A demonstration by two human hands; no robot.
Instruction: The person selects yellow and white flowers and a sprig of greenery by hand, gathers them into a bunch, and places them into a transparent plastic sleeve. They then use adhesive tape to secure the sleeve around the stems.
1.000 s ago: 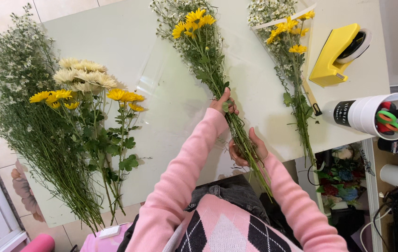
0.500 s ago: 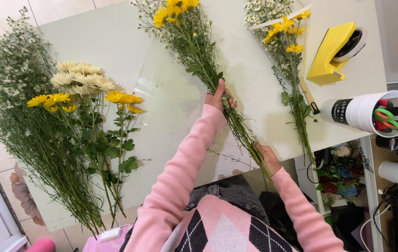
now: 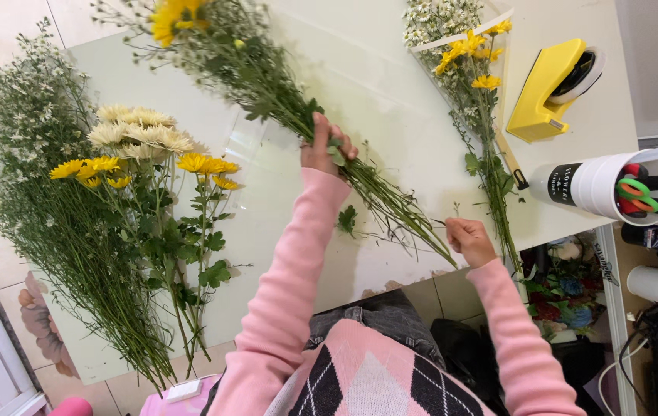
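- Head view, taking the white table [image 3: 413,115] as the landmark: on its left part lies a loose heap of flowers [image 3: 105,223], with fine white sprays at the far left and cream and yellow blooms with leafy stems just beside them, their stem ends reaching over the near edge.
- Left arm in a pink sleeve stretches up from the near edge toward the table's middle. The left hand [image 3: 327,146] is closed round the stems of a bunch of yellow flowers [image 3: 267,81], gripping it about halfway along.
- That bunch lies slanted across the table, its yellow heads toward the far left edge and its bare stem ends pointing to the near right edge.
- Right arm is bent, forearm rising from the near right edge. The right hand [image 3: 469,240] is curled shut just beside the stem ends; whether it pinches a stem I cannot tell.
- Farther right on the table lies a second bunch [image 3: 477,100] of yellow and white flowers.
- At the table's right end stand a yellow tape dispenser [image 3: 548,92] and a white tool holder [image 3: 599,185] with scissors in it.
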